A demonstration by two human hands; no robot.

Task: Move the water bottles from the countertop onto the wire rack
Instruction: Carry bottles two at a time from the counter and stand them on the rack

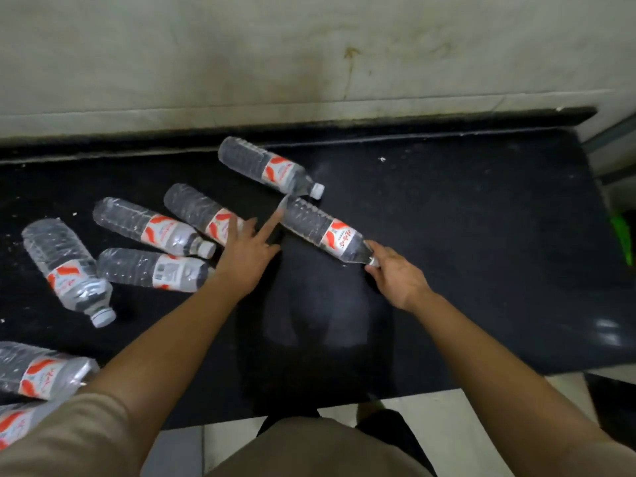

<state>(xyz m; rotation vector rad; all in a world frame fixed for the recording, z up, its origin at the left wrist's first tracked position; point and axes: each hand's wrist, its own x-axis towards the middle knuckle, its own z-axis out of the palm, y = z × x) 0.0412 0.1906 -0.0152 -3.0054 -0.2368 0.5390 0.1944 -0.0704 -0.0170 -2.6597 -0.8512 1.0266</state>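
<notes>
Fingers [370,247] of the right hand [395,277] are pinching the neck of a water bottle [323,228] lying on the black tabletop [464,218], hiding its cap. Left hand [246,251] is hovering with fingers spread apart over another bottle [199,210], covering its cap end. Clear, ribbed bottles with red-and-white labels are lying scattered; two [38,370] are being cut off at the left edge.
</notes>
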